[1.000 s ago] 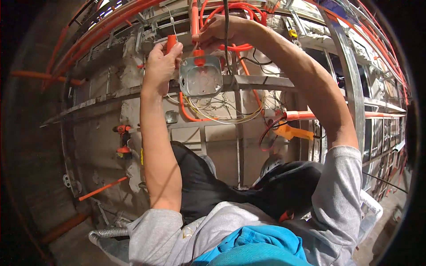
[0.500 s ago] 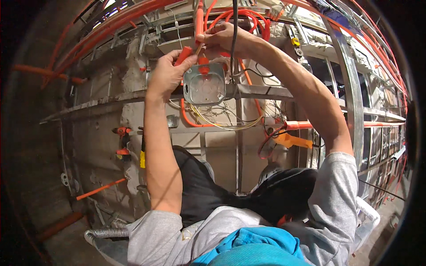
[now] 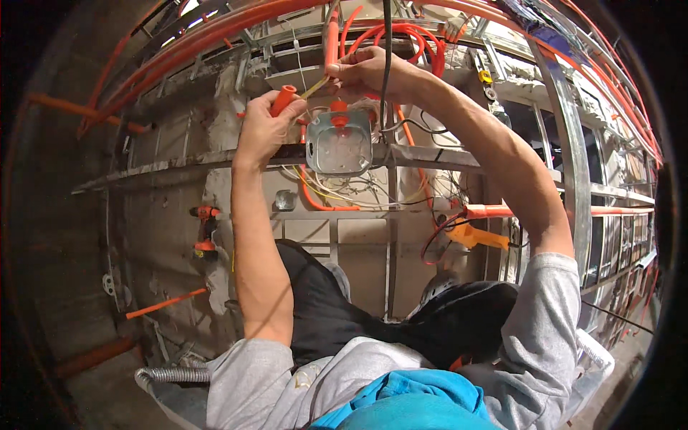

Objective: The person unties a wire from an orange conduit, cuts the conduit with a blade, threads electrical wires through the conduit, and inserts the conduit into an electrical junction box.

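My left hand (image 3: 269,125) is closed on a short orange tube (image 3: 283,97), which is tilted. A thin yellowish wire (image 3: 314,87) runs between the tube and my right hand (image 3: 365,72), whose thumb and fingers are closed at the lower end of an upright orange conduit (image 3: 332,39). Just below and between my hands is a square metal box (image 3: 338,152) with an orange fitting (image 3: 338,107) at its upper side. A dark cable (image 3: 387,36) passes down beside my right hand.
A metal framework (image 3: 444,158) and coiled red tubing (image 3: 419,32) surround the work. An orange-handled tool (image 3: 473,233) hangs to the right, a cordless drill (image 3: 204,233) lies to the left, and loose wires (image 3: 358,186) lie below the box. My legs (image 3: 430,322) are underneath.
Hands, box and background have shifted down in the view. The orange tube in my left hand has tilted away from upright, and more wire shows between my hands.
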Tool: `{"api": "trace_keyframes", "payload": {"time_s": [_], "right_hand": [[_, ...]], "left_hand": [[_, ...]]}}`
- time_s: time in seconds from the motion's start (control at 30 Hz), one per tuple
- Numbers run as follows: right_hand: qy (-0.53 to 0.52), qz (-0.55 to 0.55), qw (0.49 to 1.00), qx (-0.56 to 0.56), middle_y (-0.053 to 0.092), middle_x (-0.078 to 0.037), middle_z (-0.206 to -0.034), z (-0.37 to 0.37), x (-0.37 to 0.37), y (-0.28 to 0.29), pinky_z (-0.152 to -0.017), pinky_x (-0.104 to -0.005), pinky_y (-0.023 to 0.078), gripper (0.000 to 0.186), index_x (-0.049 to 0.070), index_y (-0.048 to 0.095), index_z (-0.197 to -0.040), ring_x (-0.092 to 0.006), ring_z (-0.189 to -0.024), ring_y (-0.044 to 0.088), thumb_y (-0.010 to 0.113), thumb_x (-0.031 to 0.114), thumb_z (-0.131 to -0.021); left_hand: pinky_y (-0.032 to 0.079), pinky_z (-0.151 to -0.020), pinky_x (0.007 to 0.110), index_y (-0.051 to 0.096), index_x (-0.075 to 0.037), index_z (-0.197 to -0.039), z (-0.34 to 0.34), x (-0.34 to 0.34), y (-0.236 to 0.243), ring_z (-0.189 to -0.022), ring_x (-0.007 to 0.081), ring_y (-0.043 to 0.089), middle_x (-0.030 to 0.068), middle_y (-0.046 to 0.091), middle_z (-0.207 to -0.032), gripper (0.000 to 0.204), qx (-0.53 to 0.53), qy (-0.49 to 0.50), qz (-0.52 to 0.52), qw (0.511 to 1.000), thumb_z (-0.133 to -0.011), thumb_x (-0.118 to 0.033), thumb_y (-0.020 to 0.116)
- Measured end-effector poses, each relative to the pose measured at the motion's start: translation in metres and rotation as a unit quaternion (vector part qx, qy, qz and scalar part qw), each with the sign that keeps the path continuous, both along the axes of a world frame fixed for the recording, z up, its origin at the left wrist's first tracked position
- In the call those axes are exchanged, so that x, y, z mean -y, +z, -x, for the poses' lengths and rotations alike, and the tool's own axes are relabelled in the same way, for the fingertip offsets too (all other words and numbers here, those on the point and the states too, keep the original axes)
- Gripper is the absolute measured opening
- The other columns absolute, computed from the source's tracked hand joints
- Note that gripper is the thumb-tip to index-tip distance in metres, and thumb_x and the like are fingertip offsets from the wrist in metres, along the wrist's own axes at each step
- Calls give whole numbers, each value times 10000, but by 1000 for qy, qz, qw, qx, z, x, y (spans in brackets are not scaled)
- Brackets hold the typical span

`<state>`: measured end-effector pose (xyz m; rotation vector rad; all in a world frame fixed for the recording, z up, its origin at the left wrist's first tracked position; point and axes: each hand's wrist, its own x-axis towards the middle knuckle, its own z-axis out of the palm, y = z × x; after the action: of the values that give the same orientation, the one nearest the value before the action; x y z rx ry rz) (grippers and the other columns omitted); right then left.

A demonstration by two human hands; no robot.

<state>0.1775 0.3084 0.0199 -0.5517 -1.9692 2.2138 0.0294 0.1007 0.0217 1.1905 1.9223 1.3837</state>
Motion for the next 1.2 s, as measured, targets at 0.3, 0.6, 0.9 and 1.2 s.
{"api": "trace_keyframes", "payload": {"time_s": [0.3,0.6,0.9,1.2], "right_hand": [[20,-56,998,15,731,-77,-979,-9,1,4,-801,-275,609,403,-50,689,-1092,-124,-830,714,698,341,-997],[-77,-364,928,-22,682,-51,-796,-68,-9,49,-702,-312,528,397,7,727,-1043,-115,-745,629,672,395,-983],[-58,-313,948,-5,612,53,-733,-99,4,69,-642,-233,475,282,60,701,-960,-41,-702,558,683,338,-1004],[-12,-347,938,-14,704,-17,-908,-72,-3,46,-743,-277,571,247,45,708,-1143,-87,-807,668,652,241,-1003]], "left_hand": [[526,-671,396,757,-50,-979,-1,-5,4,-690,265,699,130,753,-823,163,-281,120,33,952,-878,-179,771],[535,-693,376,740,-42,-997,8,-2,-4,-773,251,738,132,772,-876,147,-236,80,26,968,-906,-155,720],[538,-795,349,710,-20,-1045,2,2,5,-878,199,706,121,745,-997,189,-196,16,61,979,-954,-186,705],[497,-910,322,714,-43,-1118,-19,3,24,-986,180,623,90,649,-1175,197,-155,-19,-96,983,-933,-93,758]]}}
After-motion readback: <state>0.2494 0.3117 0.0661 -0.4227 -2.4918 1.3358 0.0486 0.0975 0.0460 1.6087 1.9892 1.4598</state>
